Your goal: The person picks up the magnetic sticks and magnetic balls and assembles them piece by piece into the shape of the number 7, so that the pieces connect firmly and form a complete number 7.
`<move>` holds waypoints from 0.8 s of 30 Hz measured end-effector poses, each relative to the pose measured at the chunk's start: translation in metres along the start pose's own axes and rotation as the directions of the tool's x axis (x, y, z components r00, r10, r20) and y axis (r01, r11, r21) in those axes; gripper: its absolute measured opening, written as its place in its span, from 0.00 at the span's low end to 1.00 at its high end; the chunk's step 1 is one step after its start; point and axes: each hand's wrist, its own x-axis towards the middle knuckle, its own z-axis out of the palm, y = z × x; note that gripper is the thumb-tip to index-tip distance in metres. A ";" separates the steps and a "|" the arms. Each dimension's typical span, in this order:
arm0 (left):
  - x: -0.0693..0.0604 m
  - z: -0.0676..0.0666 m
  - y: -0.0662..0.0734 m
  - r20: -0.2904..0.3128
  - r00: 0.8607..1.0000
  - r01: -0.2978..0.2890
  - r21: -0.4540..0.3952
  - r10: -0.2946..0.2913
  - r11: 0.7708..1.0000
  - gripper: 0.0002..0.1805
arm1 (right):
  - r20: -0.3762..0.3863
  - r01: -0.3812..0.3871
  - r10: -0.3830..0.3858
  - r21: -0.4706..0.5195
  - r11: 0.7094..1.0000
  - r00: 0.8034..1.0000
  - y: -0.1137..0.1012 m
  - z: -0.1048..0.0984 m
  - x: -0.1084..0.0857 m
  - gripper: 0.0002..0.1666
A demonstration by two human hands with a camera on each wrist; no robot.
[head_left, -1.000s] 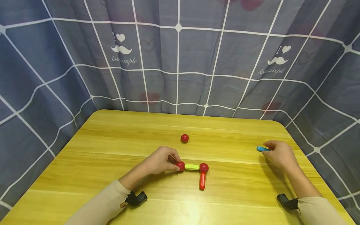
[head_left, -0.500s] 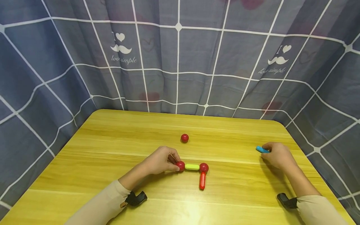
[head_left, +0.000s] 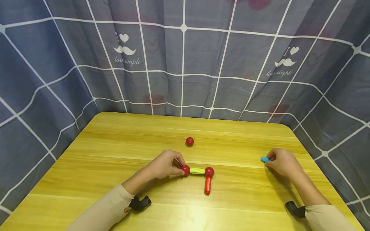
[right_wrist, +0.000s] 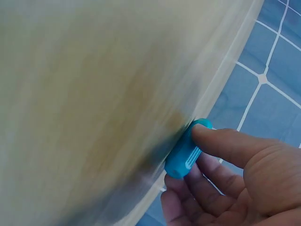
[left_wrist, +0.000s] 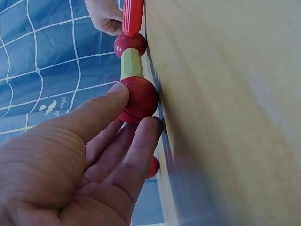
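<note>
Pinching a red ball (head_left: pixel 185 170) on the desk (head_left: pixel 115 138) between thumb and fingers of the left hand (head_left: pixel 167 164), against one end of a green stick (head_left: pixel 197 171); gripping a blue stick (right_wrist: pixel 185 153) with thumb and fingers of the right hand (head_left: pixel 283 163), toward the desk's right side.

A white-gridded blue-grey curtain (head_left: pixel 199 91) — softly folded — hangs behind a wood-grained table (head_left: pixel 130 134).
</note>
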 end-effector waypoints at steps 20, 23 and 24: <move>0.000 0.001 0.001 0.002 1.000 0.014 0.006 -0.014 1.000 0.08 | 0.023 0.114 -0.114 0.013 0.993 0.993 -0.037 0.014 -0.019 0.10; 0.000 0.000 0.001 0.000 1.000 0.008 0.008 -0.008 1.000 0.09 | 0.039 0.119 -0.119 0.018 0.993 0.992 -0.046 0.017 -0.023 0.08; 0.000 0.000 0.000 -0.001 1.000 0.003 0.010 -0.003 1.000 0.09 | 0.041 0.125 -0.126 0.019 0.992 0.991 -0.049 0.018 -0.024 0.08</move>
